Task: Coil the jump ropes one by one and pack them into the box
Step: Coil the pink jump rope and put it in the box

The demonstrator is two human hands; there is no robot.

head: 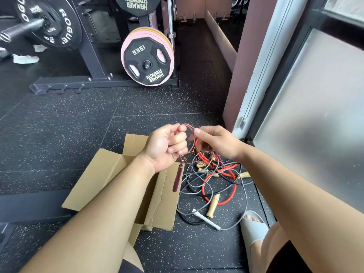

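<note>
Black speckled rubber floor [59, 134] of a gym, with a rack and a pink-edged weight plate [146, 61] behind and a frosted window [315, 115] down the right side. The person is low to the floor. Their left hand [167, 144] is closed round a bundle of loops of a thin maroon rope [188, 126], fingers curled in so the turns cannot spring apart. The right hand [216, 143] pinches the same rope at the top of the loop, just beside the left thumb, which looks to me like laying one more turn across. One dark maroon handle [177, 179] hangs free below the left palm, in front of the box wall; the other handle I cannot make out. So this rope is up in the air between the hands, partly coiled by my reckoning and not yet packed. The cardboard box [102, 174] stands open under the left forearm, flaps spread, near enough for the coil to drop straight in; the arm hides its inside. Just right of it lies the pile waiting its turn: a red rope [202, 191] and a grey rope [245, 194] tangled through each other, with a wooden handle [213, 206] and a white handle [206, 219] poking out. A foot in a grey sandal [254, 227] rests beside the pile
</note>
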